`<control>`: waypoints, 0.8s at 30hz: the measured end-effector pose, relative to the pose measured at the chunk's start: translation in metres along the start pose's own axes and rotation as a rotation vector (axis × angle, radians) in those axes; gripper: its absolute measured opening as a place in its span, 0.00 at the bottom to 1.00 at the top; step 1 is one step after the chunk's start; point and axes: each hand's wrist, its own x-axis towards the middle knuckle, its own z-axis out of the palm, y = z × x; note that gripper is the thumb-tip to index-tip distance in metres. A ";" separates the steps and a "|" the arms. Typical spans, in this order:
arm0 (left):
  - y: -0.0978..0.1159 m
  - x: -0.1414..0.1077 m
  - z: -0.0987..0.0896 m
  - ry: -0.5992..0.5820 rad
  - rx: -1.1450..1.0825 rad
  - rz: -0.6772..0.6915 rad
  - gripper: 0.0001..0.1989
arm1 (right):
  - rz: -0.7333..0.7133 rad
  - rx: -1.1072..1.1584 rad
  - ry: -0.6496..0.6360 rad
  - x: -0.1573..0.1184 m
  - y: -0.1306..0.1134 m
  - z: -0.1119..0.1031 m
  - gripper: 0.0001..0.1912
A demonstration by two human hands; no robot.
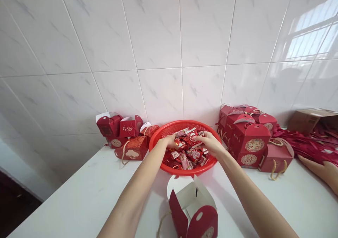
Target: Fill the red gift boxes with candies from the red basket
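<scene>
A round red plastic basket (158,162) holds many wrapped candies (194,155), mostly red, some pink. Both my hands reach into it. My left hand (170,142) is at the left of the pile, its fingers closed on candy, exactly which pieces I cannot make out. On the right side of the pile my right hand (210,143) touches the wrappers, its fingertips partly among them. Below the basket, between my forearms, stands a dark red gift box (194,210) with its flaps open, a pale inside and a rope handle at its left.
Closed red boxes (132,127) stand at the left by the tiled wall (161,30). More boxes (249,139) are stacked right of the basket. Farther right lie dark red bags (303,143), a cardboard box (303,120) and another person's hand (326,171) on the white table (79,188).
</scene>
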 end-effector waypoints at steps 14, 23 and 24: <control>0.013 -0.008 -0.017 0.276 -0.287 0.024 0.05 | 0.025 0.105 0.039 0.004 0.004 -0.003 0.11; 0.008 -0.013 -0.012 0.133 -0.236 -0.032 0.09 | 0.022 0.159 0.067 0.003 0.003 -0.001 0.14; 0.008 -0.014 -0.011 0.095 -0.216 -0.017 0.06 | 0.020 0.154 0.071 0.003 0.003 -0.001 0.14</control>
